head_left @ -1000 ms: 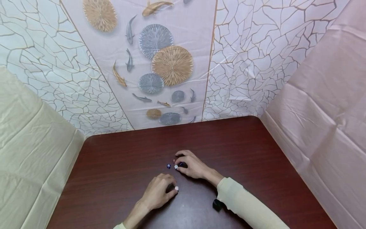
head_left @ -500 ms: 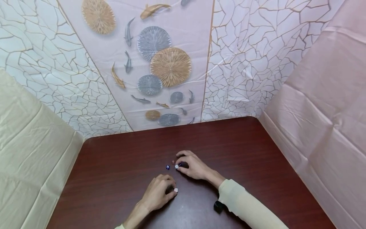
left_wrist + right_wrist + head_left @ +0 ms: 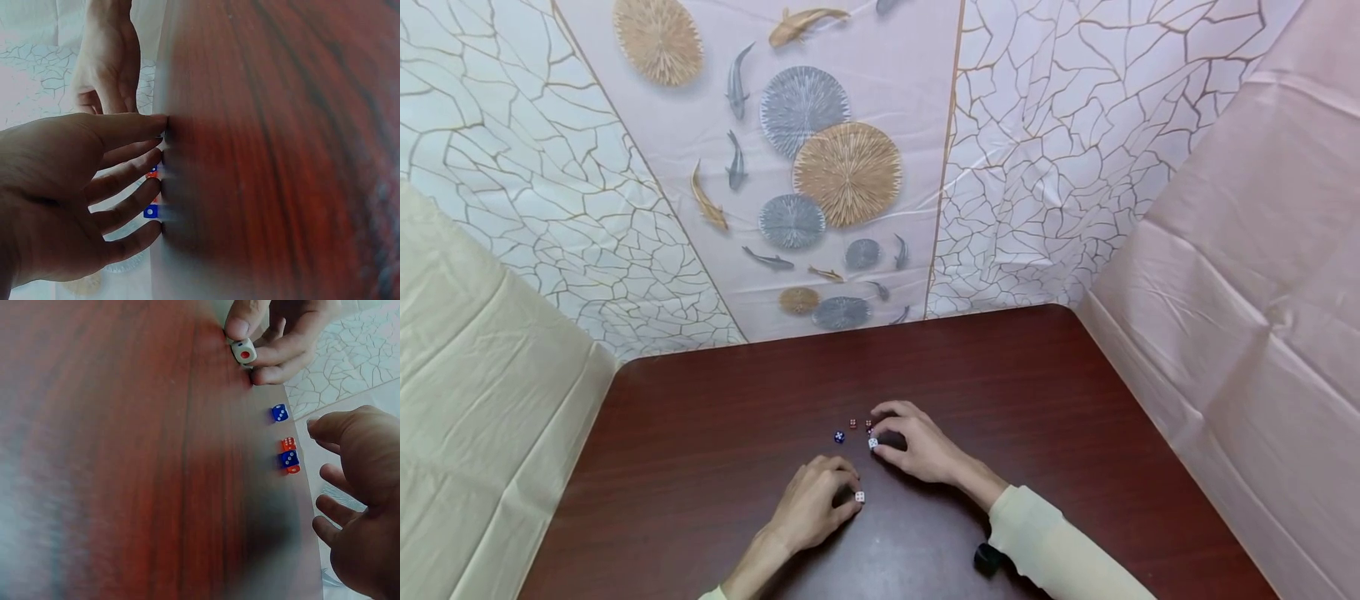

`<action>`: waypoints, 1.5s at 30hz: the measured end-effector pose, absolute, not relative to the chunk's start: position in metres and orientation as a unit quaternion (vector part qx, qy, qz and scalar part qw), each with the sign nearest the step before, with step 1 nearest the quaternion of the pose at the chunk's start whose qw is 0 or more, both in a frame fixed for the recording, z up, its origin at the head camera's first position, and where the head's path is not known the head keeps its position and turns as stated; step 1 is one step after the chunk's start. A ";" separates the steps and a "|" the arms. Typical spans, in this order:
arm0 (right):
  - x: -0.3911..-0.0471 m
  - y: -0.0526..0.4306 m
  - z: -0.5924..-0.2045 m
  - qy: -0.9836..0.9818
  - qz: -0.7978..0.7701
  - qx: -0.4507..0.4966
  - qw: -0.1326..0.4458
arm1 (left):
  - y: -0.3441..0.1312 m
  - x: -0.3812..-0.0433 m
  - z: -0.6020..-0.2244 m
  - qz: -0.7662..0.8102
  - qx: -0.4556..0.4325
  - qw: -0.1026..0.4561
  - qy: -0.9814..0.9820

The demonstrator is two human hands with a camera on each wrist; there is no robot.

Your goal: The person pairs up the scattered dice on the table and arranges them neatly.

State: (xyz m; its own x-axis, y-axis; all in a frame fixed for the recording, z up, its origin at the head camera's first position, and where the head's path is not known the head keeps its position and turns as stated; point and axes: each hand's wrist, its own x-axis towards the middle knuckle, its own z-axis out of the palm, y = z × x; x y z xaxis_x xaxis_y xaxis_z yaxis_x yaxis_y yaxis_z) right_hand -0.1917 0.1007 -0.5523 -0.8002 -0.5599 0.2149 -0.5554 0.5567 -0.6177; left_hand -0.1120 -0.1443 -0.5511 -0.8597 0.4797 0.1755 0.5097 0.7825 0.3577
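My left hand [image 3: 815, 508] pinches a white die [image 3: 860, 497] between thumb and index finger, low over the dark red table. In the right wrist view the white die [image 3: 244, 353] shows a large red dot. Farther forward, my right hand [image 3: 922, 443] pinches another white die [image 3: 873, 443] at thumb and index fingertip; the thumb seems to hide it in the right wrist view. Just past those fingertips sit a blue die [image 3: 870, 432] and a red die [image 3: 868, 424]. Another red die [image 3: 852, 423] and a blue die [image 3: 839, 437] lie to their left.
The wood-grained table [image 3: 715, 417] has a patterned cloth [image 3: 850, 275] behind it and plain cloths at both sides. A small black object [image 3: 987, 558] is by the right sleeve [image 3: 1052, 533].
My right hand has shifted right and slightly nearer with its white die, and a second red die has come into view. My left hand has hardly moved.
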 end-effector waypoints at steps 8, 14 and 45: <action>-0.174 0.103 -0.548 0.878 -0.350 -0.327 -0.005 | -0.144 -0.113 -0.550 -0.203 -0.253 0.027 -0.946; -0.161 0.104 -0.547 0.877 -0.354 -0.324 -0.008 | -0.143 -0.113 -0.550 -0.206 -0.250 0.018 -0.946; -0.123 0.099 -0.566 0.878 -0.351 -0.324 -0.024 | -0.140 -0.112 -0.551 -0.208 -0.244 0.015 -0.947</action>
State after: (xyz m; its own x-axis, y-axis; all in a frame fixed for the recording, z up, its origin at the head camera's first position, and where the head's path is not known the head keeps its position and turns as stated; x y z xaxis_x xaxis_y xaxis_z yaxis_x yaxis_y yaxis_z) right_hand -0.1234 0.0986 -0.5664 -0.7890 -0.5518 0.2701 -0.5861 0.5442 -0.6004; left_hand -0.1117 -0.1399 -0.5511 -0.8805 0.4560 0.1295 0.4683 0.7944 0.3869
